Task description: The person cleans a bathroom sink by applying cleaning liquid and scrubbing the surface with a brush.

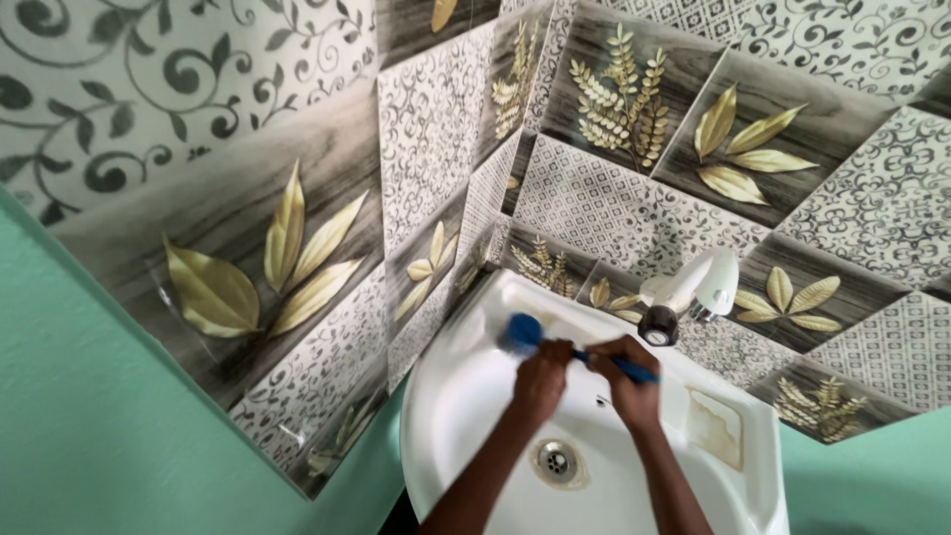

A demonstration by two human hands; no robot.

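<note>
A blue scrubbing brush (522,333) lies across the back of a white corner washbasin (466,396), its bristled head against the inner wall near the basin's back left edge and its blue handle running toward the right. The left hand (543,376) has its fingers clenched around the handle just behind the brush head. The right hand (626,374) grasps the far end of the same handle, fingers wrapped tight around it. Both forearms reach in over the basin's front edge, above the metal drain (557,460) at the bottom of the bowl. A white tap (693,282) with a dark spout stands at the back right corner. Beside it, a stained soap recess (715,426) sits in the right rim. Patterned leaf tiles (634,109) cover the walls behind.
</note>
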